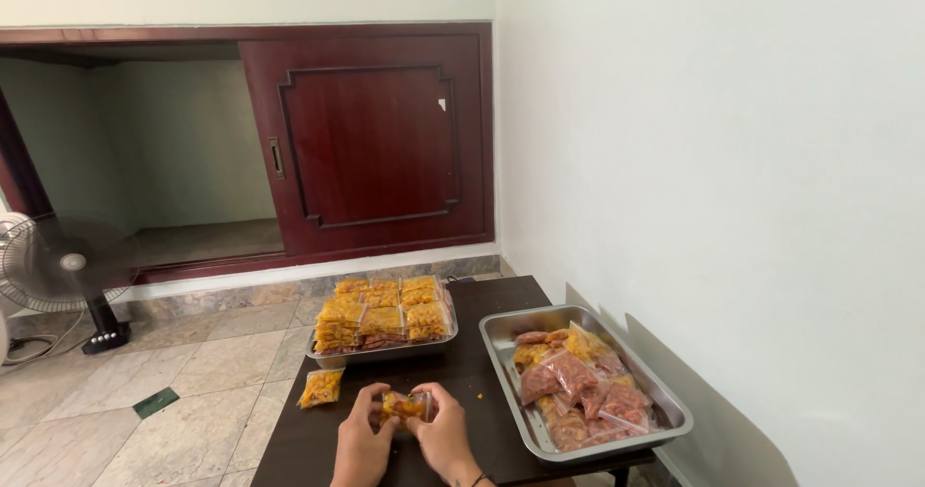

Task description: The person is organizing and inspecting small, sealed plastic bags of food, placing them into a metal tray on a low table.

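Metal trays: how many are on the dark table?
2. One tray at the table's far edge holds neat stacks of yellow packets; the other tray lies on the right by the wall, holding loose orange-red packets. None looks hidden.

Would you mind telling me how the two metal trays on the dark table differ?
The far tray holds yellow packets stacked in neat rows; the near tray holds reddish and yellow packets heaped loosely. The far tray lies crosswise at the table's back, the near tray lengthwise by the wall. Both are shiny steel.
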